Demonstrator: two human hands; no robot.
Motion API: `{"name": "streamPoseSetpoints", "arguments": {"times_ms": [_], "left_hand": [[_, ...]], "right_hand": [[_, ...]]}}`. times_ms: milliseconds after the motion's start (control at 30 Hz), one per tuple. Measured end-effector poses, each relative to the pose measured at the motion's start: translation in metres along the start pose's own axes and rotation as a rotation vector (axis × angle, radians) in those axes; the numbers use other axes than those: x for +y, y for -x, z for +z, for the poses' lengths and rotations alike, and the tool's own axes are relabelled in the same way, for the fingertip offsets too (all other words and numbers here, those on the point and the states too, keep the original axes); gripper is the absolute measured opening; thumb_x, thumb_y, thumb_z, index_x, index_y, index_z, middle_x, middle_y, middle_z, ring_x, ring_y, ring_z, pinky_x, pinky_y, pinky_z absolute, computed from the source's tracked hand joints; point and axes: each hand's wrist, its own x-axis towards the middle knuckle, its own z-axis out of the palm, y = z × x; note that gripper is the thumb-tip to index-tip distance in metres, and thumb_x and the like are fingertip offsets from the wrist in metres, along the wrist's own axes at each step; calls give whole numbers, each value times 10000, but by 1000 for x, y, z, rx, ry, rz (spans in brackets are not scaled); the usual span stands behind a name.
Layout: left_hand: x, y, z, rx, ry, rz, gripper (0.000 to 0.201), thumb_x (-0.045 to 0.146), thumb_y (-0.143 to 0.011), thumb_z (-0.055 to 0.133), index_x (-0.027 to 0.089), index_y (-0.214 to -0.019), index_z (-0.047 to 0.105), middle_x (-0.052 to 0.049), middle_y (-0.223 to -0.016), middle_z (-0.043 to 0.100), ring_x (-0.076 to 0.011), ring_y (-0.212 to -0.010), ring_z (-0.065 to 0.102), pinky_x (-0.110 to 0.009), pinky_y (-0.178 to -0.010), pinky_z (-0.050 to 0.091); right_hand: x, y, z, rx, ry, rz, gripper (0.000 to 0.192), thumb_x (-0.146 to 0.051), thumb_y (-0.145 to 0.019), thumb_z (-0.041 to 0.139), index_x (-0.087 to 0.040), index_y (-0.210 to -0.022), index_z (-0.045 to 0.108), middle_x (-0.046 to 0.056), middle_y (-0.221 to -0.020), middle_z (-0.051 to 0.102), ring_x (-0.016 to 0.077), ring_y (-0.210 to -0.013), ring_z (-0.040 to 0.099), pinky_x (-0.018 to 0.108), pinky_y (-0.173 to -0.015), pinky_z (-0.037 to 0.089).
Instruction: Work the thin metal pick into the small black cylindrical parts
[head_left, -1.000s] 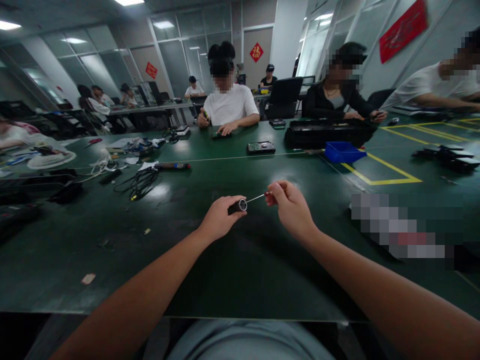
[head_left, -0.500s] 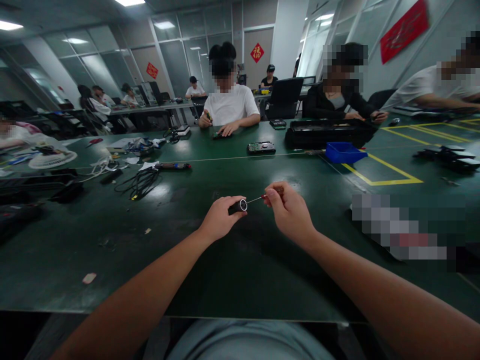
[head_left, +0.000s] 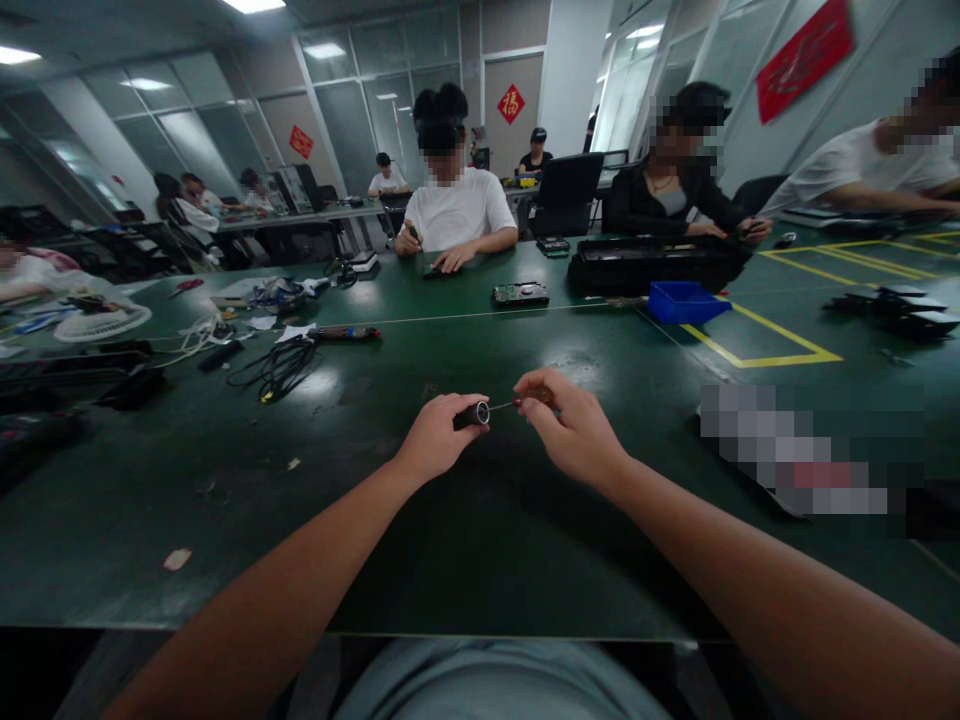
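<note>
My left hand [head_left: 437,435] is closed round a short black cylinder [head_left: 470,415], whose light-ringed round end faces right. What kind of thing the cylinder is I cannot make out. Across from it, my right hand [head_left: 568,420] grips a screwdriver [head_left: 538,398] by its reddish-brown handle. The thin shaft points left, and its tip meets the ringed end of the cylinder or goes inside; the very tip is hidden. Both hands are held above the green table [head_left: 480,540], close together.
A bare circuit-board drive [head_left: 521,294] and a blue bin [head_left: 686,302] lie farther back. To the left are a cable coil [head_left: 281,372], a corded tool [head_left: 345,333] and white wires. Opposite, a person in a white shirt [head_left: 459,215] works. A pale blurred packet [head_left: 757,430] lies right.
My right-hand fingers have shifted on the screwdriver handle and loosened, showing more of it. The shaft now lies flatter. My left hand keeps its hold on the cylinder.
</note>
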Motion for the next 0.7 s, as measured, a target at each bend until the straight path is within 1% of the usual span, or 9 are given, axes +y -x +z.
{"name": "streamPoseSetpoints", "arguments": {"times_ms": [33,100,167,233,300,367,467,600,700], "left_hand": [[0,0,0,-1,3,2,406,242,-830,736,277,-1226,656,-24,-1094,694,-229,-1026,604,-384,-926,456],[0,0,0,-7,11,12,403,242,-832,735,276,-1225,656,-24,-1098,693,-226,-1021,606,-380,-928,455],[0,1,0,-15,15,18,402,246,-835,734,276,-1227,653,-20,-1098,693,-222,-1018,606,-377,-926,452],[1,1,0,-15,14,17,403,255,-837,733,278,-1231,650,-18,-1095,691,-222,-1022,603,-375,-920,450],[2,1,0,-7,11,11,404,266,-843,727,282,-1239,645,-20,-1095,687,-226,-1033,599,-377,-920,450],[2,1,0,0,10,4,404,269,-848,722,282,-1243,643,-24,-1099,684,-229,-1042,597,-379,-920,450],[2,1,0,-7,10,-4,403,262,-845,724,278,-1240,645,-25,-1101,684,-230,-1037,598,-380,-916,452],[0,0,1,-13,11,9,406,252,-835,737,277,-1231,651,-18,-1092,690,-224,-1017,601,-378,-914,453],[-1,0,0,-14,17,21,395,248,-839,735,271,-1225,654,-16,-1089,693,-217,-1015,603,-375,-919,448]], "right_hand": [[-1,0,0,-13,1,0,122,-281,-935,474,-228,-971,577,16,-771,667,184,-701,626,313,-642,435],[-2,0,0,-13,10,10,183,-357,-968,452,-227,-925,574,2,-707,627,169,-640,595,305,-606,414],[-2,1,2,9,7,34,210,-382,-980,435,-223,-942,567,-4,-683,600,163,-605,574,302,-582,398],[-1,1,4,47,-34,59,154,-331,-966,451,-220,-1018,544,2,-722,609,170,-640,593,304,-596,413],[2,1,5,86,-96,78,154,-272,-932,487,-221,-1075,514,20,-804,638,184,-719,625,310,-637,443],[5,2,6,106,-127,81,142,-253,-910,517,-228,-1049,516,30,-860,653,188,-754,632,315,-661,454],[6,2,6,79,-106,60,67,-279,-923,517,-230,-959,546,26,-844,649,179,-730,619,313,-650,444],[3,1,5,46,-69,73,199,-390,-980,463,-224,-920,554,2,-706,618,166,-639,605,304,-599,431],[1,1,5,29,-31,59,162,-376,-950,531,-217,-958,560,7,-732,649,167,-646,623,299,-600,441]]}}
